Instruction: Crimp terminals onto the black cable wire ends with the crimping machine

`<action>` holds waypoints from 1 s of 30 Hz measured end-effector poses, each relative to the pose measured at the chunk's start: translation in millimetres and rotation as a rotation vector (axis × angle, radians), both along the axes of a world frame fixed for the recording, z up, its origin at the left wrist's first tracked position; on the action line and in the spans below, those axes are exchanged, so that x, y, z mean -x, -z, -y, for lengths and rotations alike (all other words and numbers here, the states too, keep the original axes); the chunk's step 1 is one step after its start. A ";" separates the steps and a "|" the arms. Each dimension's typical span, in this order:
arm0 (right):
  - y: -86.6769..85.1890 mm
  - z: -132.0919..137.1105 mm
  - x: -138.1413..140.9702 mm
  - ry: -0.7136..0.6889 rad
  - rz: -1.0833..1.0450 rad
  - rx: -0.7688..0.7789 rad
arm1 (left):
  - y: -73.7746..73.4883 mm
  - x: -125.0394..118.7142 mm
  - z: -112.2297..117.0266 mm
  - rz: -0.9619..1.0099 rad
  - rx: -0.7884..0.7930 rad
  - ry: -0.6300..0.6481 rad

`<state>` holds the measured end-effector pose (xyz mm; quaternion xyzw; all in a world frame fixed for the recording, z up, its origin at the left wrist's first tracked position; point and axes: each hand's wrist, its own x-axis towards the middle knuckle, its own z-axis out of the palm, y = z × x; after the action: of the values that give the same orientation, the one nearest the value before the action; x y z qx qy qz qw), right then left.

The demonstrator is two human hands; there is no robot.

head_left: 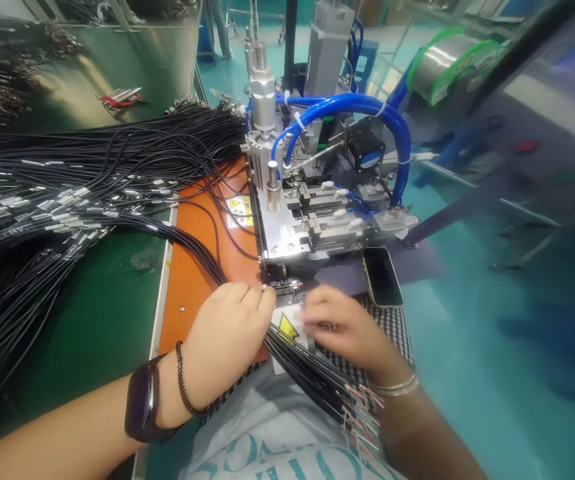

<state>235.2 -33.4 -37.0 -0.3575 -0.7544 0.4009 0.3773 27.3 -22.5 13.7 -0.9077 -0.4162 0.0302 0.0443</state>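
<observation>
Left hand [235, 327] closed over a bundle of black cables [310, 367], back of the hand up, thumb side toward the machine [280, 233]. Bundle runs from the left across the orange tabletop [195, 300], passes under the left hand and slants down to the right above the person's lap; its near ends fan out in thin bare-tipped wires [362, 413], red and white among them. Right hand [337, 327] blurred, fingers curled, just right of a label with a yellow triangle [288, 325] at the machine's front; cannot tell whether it grips anything. Short cable tip [296, 285] with a reddish end shows at the machine's front, between and just beyond the two hands. Thick blue tubes [352, 103] arch over the machine. Phone [383, 277] lies screen up beyond the right hand, near edge by a checked cloth [401, 327]. Far left, a large heap of black cables [82, 143], many with silvery ends [60, 203]. Red-handled tool [120, 100] lies behind the heap. Green-rimmed spool [442, 63] at upper right. Dark band [142, 403] and beaded bracelet [183, 380] on left wrist.
</observation>
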 end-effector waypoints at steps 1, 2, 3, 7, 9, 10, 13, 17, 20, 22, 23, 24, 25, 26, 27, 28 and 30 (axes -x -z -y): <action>-3.8 3.6 -2.5 -0.091 -0.011 -0.045 | -0.7 0.7 -1.8 0.004 0.002 -0.002; -7.0 6.6 -4.0 -0.148 -0.034 -0.078 | -0.9 1.7 -3.5 0.008 0.004 -0.005; -9.3 8.9 -4.5 -0.177 -0.058 -0.106 | -0.6 3.0 -5.2 0.014 0.013 -0.006; -10.5 11.3 -0.4 -0.147 -0.139 -0.161 | 4.7 9.5 -13.6 0.052 0.033 -0.003; -6.3 9.3 3.0 -0.079 -0.171 -0.168 | 8.6 12.2 -18.1 0.090 0.002 -0.007; -3.2 7.8 4.7 -0.047 -0.180 -0.170 | 10.3 13.2 -19.8 0.111 -0.014 -0.004; 7.9 3.1 8.6 0.034 -0.159 -0.184 | 12.8 14.3 -21.5 0.161 -0.043 0.050; 14.8 -3.1 13.1 0.107 -0.099 -0.181 | 11.6 14.1 -17.7 0.231 -0.069 0.159; 9.1 -9.0 18.3 0.093 -0.040 -0.167 | 12.5 13.9 -16.4 0.301 -0.090 0.226; 3.4 -12.8 22.6 0.109 -0.023 -0.151 | 14.8 13.5 -17.7 0.330 -0.094 0.247; 0.9 -14.3 24.8 0.120 -0.024 -0.139 | 15.9 13.2 -19.0 0.330 -0.085 0.245; -0.9 -15.2 26.8 0.130 -0.034 -0.121 | 16.8 12.8 -20.6 0.318 -0.068 0.231; -2.0 -15.7 28.6 0.138 -0.048 -0.092 | 17.1 12.4 -22.5 0.297 -0.052 0.212; -2.1 -15.7 30.0 0.151 -0.071 -0.047 | 16.9 12.2 -24.6 0.268 -0.039 0.190; -1.5 -15.2 31.0 0.179 -0.106 0.010 | 16.2 12.3 -26.8 0.244 -0.035 0.173; 0.0 -14.5 31.6 0.227 -0.155 0.068 | 14.9 12.7 -29.0 0.230 -0.036 0.160; 4.2 -12.6 31.4 0.346 -0.323 0.157 | 11.7 14.5 -33.3 0.240 -0.045 0.150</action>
<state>203.8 -20.7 -41.2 -0.4407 -0.5784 0.4397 0.5272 12.8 10.9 2.0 -0.9321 -0.3501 -0.0914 0.0167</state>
